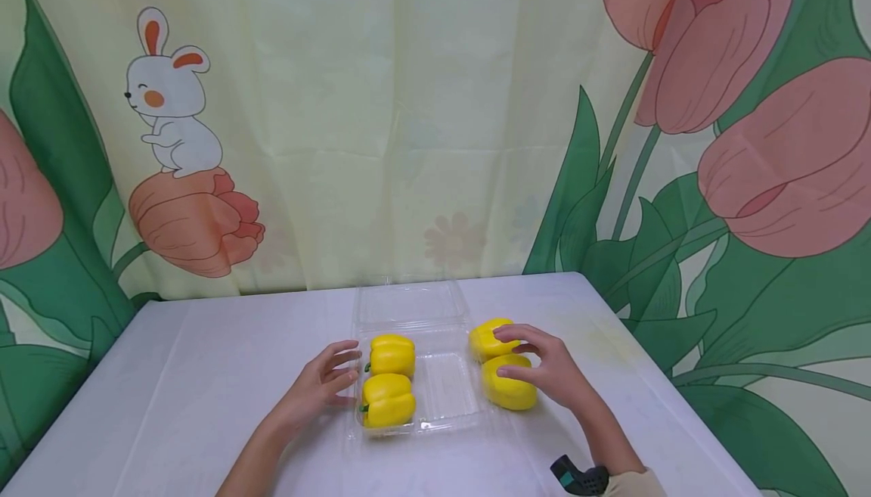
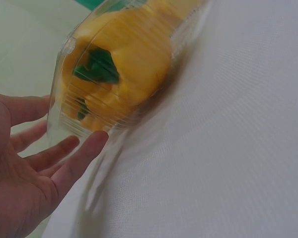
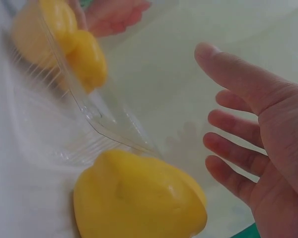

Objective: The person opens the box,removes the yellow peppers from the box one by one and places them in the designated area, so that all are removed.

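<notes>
Two yellow bell peppers sit in the left half of a clear plastic clamshell box [image 1: 445, 383], a far one [image 1: 392, 357] and a near one [image 1: 389, 402], green stems pointing left. My left hand [image 1: 320, 383] is at the box's left side, fingers spread, fingertips right at its clear wall; the left wrist view shows a pepper [image 2: 139, 59] behind that wall. Right of the box are two more yellow bell peppers, one farther [image 1: 483, 342] and one nearer [image 1: 505, 391]. Over these hovers my right hand [image 1: 554, 368], fingers loosely bent, apart from the pepper [image 3: 139, 198] in the right wrist view.
The box's clear lid [image 1: 411, 304] lies folded back toward the far table edge. A white cloth covers the table [image 1: 224, 376]. Behind it hangs a curtain [image 1: 327, 119] printed with tulips and a rabbit. A black band [image 1: 578, 476] is on my right wrist.
</notes>
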Available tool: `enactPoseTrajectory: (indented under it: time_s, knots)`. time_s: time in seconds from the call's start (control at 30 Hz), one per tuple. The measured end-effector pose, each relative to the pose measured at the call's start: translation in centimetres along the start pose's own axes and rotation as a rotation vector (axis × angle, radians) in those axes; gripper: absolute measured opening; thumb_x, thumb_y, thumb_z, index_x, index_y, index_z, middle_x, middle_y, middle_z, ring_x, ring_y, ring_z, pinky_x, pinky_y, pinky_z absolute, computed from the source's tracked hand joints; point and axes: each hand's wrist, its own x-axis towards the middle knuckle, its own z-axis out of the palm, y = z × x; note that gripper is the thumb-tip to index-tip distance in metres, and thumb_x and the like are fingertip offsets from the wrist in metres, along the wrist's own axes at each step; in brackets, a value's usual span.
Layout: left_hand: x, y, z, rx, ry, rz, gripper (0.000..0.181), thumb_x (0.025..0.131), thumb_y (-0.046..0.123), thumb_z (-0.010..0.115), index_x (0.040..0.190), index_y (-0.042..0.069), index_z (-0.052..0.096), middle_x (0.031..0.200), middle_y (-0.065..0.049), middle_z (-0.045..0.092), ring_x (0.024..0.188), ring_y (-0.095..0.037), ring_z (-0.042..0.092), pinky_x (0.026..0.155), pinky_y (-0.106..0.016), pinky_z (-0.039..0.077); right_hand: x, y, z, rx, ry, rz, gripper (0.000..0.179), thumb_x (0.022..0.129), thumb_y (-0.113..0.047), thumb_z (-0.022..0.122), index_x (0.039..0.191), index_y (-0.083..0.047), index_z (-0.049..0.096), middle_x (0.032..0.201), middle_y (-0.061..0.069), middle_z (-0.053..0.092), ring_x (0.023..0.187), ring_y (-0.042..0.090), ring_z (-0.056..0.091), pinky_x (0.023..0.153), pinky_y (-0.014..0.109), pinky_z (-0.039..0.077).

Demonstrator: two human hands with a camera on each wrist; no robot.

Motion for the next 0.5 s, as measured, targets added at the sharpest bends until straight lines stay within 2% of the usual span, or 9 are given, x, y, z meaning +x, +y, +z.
enactPoseTrajectory:
  time_s: [0.1, 0.3, 0.5]
  knots:
    - [0.0, 0.0, 0.0, -0.001, -0.004, -0.002, 0.058, 0.092, 0.024, 0.065, 0.143, 0.017, 0.04, 0.148, -0.016, 0.044, 0.133, -0.037, 0.047, 0.083, -0.041, 0.059, 0.1, -0.2, 0.2, 0.017, -0.007, -0.002, 0.045, 0.078, -0.017, 0.081, 0.12, -0.011, 0.065, 0.126, 0.003, 0.065, 0.117, 0.025, 0.058, 0.093, 0.044, 0.055]
    - [0.0, 0.0, 0.0, -0.003, -0.006, 0.001, 0.057, 0.092, 0.023, 0.065, 0.144, 0.017, 0.04, 0.148, -0.016, 0.044, 0.133, -0.038, 0.046, 0.083, -0.041, 0.059, 0.5, -0.7, 0.5, 0.047, -0.036, 0.018, 0.045, 0.079, -0.02, 0.08, 0.121, -0.013, 0.065, 0.127, 0.002, 0.064, 0.118, 0.024, 0.058, 0.095, 0.042, 0.054]
    - [0.0, -0.1, 0.0, 0.001, 0.0, 0.001, 0.056, 0.093, 0.022, 0.064, 0.143, 0.018, 0.04, 0.148, -0.016, 0.044, 0.133, -0.038, 0.046, 0.083, -0.042, 0.059, 0.7, -1.1, 0.7, 0.066, -0.047, 0.023, 0.044, 0.079, -0.019, 0.08, 0.12, -0.015, 0.065, 0.127, 0.001, 0.064, 0.118, 0.022, 0.058, 0.096, 0.046, 0.053]
